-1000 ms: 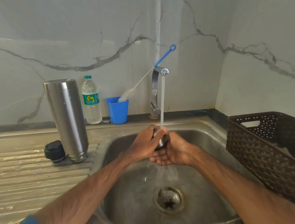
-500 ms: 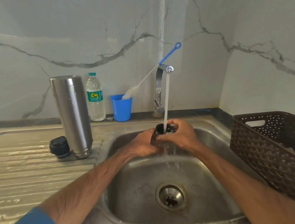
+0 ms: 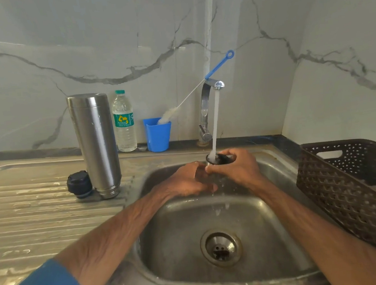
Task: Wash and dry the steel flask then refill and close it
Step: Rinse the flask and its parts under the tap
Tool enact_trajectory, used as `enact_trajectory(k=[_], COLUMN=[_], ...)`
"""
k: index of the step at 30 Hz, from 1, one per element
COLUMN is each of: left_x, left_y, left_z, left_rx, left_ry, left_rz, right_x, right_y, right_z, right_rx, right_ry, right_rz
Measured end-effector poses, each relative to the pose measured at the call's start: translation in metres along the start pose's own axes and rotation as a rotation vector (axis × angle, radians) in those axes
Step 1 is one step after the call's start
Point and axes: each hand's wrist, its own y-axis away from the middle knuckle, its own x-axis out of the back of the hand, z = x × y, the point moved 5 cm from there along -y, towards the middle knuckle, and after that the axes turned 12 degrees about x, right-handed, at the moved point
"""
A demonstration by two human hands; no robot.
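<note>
The right hand (image 3: pixel 237 172) grips the flask cup (image 3: pixel 220 158), fingers curled round its wall, mouth upward, above the sink (image 3: pixel 179 234). The water stream (image 3: pixel 216 121) from the tap (image 3: pixel 207 109) falls onto the rim of the cup. The left hand (image 3: pixel 186 183) lies just beside and below the cup, back toward the camera; whether its fingers grip the cup cannot be told. The steel flask (image 3: pixel 95 143) stands upright on the ribbed surface (image 3: pixel 30 219) left of the sink, with the black stopper (image 3: pixel 79 184) touching its base. Behind it stand a water bottle (image 3: pixel 124 123) and a blue tumbler (image 3: pixel 158 134) holding a bottle brush (image 3: pixel 192 94). A brown basket (image 3: pixel 346 196) sits right of the sink.
</note>
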Motion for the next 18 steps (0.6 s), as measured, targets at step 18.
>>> enact_trajectory(k=[18], left_x=[-0.001], left_y=[-0.002], left_z=[0.002], left_rx=[-0.053], left_ry=[0.029], left_rz=[-0.034], right_x=[-0.006], right_y=[0.009], right_z=[0.001], right_rx=[-0.110], right_ry=[-0.088], right_rz=[-0.108])
